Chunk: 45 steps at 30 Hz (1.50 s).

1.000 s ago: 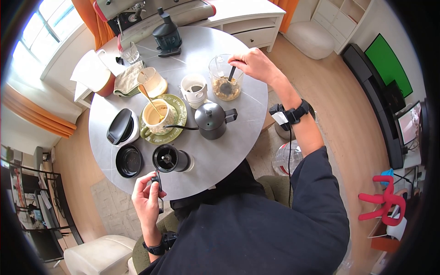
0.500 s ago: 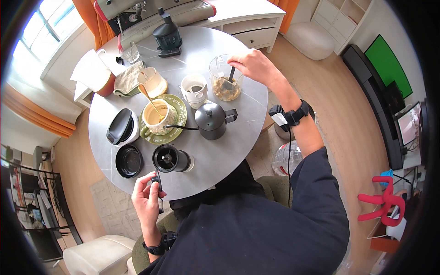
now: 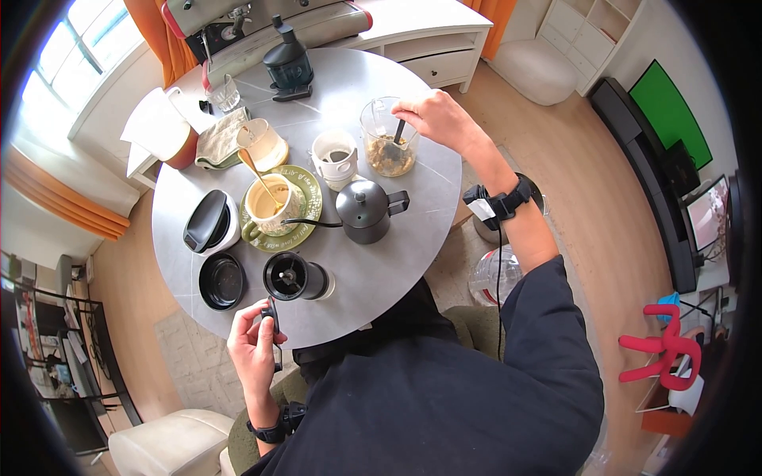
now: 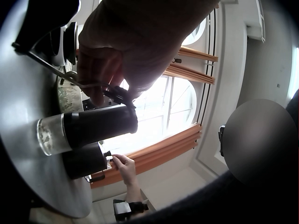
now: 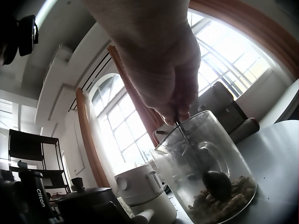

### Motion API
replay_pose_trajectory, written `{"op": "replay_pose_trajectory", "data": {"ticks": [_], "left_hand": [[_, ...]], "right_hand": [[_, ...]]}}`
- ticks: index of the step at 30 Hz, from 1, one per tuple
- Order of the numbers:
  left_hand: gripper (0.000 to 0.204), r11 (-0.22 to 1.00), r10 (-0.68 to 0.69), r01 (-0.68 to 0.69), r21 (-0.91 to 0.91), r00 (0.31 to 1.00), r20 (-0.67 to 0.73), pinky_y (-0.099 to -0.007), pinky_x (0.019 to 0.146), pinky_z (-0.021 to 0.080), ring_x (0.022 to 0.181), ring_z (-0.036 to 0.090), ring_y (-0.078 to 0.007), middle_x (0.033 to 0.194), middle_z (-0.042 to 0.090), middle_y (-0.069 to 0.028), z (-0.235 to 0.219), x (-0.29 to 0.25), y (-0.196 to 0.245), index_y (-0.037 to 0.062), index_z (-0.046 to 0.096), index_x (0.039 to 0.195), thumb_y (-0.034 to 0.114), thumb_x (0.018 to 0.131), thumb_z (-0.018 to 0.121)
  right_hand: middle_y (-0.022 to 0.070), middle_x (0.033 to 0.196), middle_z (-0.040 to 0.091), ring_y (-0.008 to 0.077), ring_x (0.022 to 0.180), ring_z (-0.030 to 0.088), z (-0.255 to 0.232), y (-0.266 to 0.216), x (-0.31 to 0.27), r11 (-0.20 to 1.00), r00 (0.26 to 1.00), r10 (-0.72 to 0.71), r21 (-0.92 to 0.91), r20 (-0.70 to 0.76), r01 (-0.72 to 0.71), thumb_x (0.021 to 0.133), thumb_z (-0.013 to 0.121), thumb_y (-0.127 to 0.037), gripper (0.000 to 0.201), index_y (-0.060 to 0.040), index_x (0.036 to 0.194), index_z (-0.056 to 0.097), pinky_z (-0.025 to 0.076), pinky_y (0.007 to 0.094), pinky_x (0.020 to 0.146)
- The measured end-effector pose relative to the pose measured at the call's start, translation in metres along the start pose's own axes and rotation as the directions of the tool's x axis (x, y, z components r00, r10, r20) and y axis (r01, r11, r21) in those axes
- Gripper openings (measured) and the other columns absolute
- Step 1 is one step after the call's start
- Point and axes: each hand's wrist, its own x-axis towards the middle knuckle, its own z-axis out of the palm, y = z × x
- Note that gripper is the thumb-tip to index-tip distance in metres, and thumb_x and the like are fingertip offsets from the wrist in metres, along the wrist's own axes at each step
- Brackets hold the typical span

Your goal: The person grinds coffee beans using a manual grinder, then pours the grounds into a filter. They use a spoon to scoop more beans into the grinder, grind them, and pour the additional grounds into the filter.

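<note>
My right hand (image 3: 438, 120) pinches the handle of a black spoon (image 5: 217, 185), whose bowl rests among brown pieces (image 5: 240, 193) at the bottom of a clear glass pitcher (image 3: 367, 131). At the table's near edge my left hand (image 3: 254, 341) holds a small black part with a thin metal arm (image 4: 51, 70) between thumb and fingers. Just beyond it, a black grinder (image 3: 295, 276) with an uncovered top stands upright, its lower part clear in the left wrist view.
A black kettle (image 3: 363, 212), white cup (image 3: 335, 157), green plate (image 3: 313, 195) with a mug (image 3: 268, 208), glass cup (image 3: 262, 143), black dish (image 3: 223, 281) and lidded white container (image 3: 211, 222) share the table. An espresso machine (image 3: 278, 40) is behind.
The spoon has shifted within the pitcher and the brown pieces lie differently around it. My right hand has moved slightly with the spoon; my left hand keeps its hold.
</note>
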Motion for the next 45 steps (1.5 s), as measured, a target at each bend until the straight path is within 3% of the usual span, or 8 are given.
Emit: {"op": "replay_pose_trajectory", "data": {"ticks": [2,8,11,23,29,31,34,45], "left_hand": [[0.022,1.000,0.000,0.000,0.004,1.000,-0.002,-0.0209,0.057,0.051,0.065,0.058,-0.0069,0.099,0.064,-0.0060,0.000,0.000,0.000,-0.0015,0.056,0.112,0.010,0.094,0.059],[0.021,0.999,0.027,-0.026,0.032,1.000,-0.016,-0.0207,0.054,0.046,0.060,0.056,-0.0079,0.102,0.065,-0.0084,0.002,0.000,-0.003,-0.0013,0.056,0.112,0.013,0.096,0.055],[0.021,0.999,0.026,-0.026,0.027,1.000,-0.012,-0.0205,0.055,0.046,0.060,0.056,-0.0079,0.103,0.065,-0.0085,0.001,0.000,-0.003,-0.0013,0.055,0.112,0.012,0.096,0.055],[0.023,0.999,0.021,-0.021,0.049,1.000,-0.003,-0.0213,0.055,0.047,0.061,0.057,-0.0082,0.098,0.063,-0.0065,0.002,0.000,-0.002,-0.0025,0.055,0.112,0.013,0.096,0.055],[0.022,0.999,0.014,-0.014,0.037,1.000,-0.006,-0.0213,0.055,0.046,0.061,0.057,-0.0084,0.093,0.063,-0.0054,0.005,0.000,0.000,-0.0024,0.056,0.113,0.012,0.096,0.056],[0.020,1.000,-0.006,0.006,0.021,1.000,-0.007,-0.0210,0.057,0.050,0.065,0.059,-0.0077,0.103,0.063,-0.0077,0.002,0.000,-0.001,-0.0022,0.056,0.112,0.006,0.093,0.057],[0.021,0.999,-0.010,0.011,0.042,0.999,-0.039,-0.0210,0.057,0.050,0.066,0.060,-0.0069,0.104,0.066,-0.0081,0.006,0.001,0.005,-0.0015,0.059,0.110,0.003,0.090,0.061],[0.023,1.000,0.021,-0.021,0.008,0.999,-0.044,-0.0196,0.055,0.046,0.060,0.060,-0.0059,0.073,0.066,-0.0044,0.004,0.000,0.008,0.0004,0.060,0.109,0.009,0.088,0.066]], "right_hand": [[0.0137,0.082,0.069,0.0251,0.069,0.067,0.001,0.003,0.000,0.997,1.000,-0.005,0.072,-0.018,0.007,0.086,0.064,-0.016,0.016,-0.0060,0.096,0.071,0.053,0.0314,0.067],[0.0112,0.071,0.068,0.0125,0.059,0.061,-0.007,0.006,0.001,0.935,0.968,0.231,0.253,0.101,-0.249,0.087,0.063,-0.013,0.017,-0.0041,0.099,0.071,0.050,0.0273,0.061],[0.0142,0.073,0.068,0.0163,0.065,0.065,-0.011,0.009,0.001,0.903,0.937,0.294,0.268,0.187,-0.337,0.086,0.062,-0.017,0.020,-0.0045,0.099,0.071,0.051,0.0305,0.066],[0.0079,0.072,0.069,0.0099,0.064,0.064,-0.007,0.021,-0.005,0.796,0.906,0.420,0.457,0.055,-0.397,0.087,0.063,-0.014,0.019,-0.0009,0.097,0.071,0.051,0.0254,0.063],[0.0059,0.072,0.068,0.0068,0.062,0.061,-0.007,0.040,-0.012,0.649,0.792,0.610,0.558,0.025,-0.517,0.087,0.063,-0.015,0.019,-0.0001,0.096,0.072,0.048,0.0214,0.056],[0.0042,0.073,0.068,0.0060,0.061,0.059,-0.017,0.040,-0.010,0.610,0.777,0.628,0.643,-0.034,-0.464,0.088,0.065,-0.016,0.020,0.0000,0.097,0.072,0.046,0.0201,0.053],[0.0027,0.075,0.067,0.0047,0.060,0.056,-0.041,0.024,-0.007,0.623,0.756,0.644,0.656,-0.119,-0.427,0.087,0.066,-0.015,0.020,-0.0006,0.100,0.071,0.045,0.0192,0.052],[0.0023,0.071,0.063,0.0024,0.058,0.051,-0.063,-0.130,0.003,0.595,0.929,0.369,0.770,-0.010,-0.228,0.090,0.062,-0.005,0.014,0.0014,0.101,0.069,0.039,0.0164,0.051]]}}
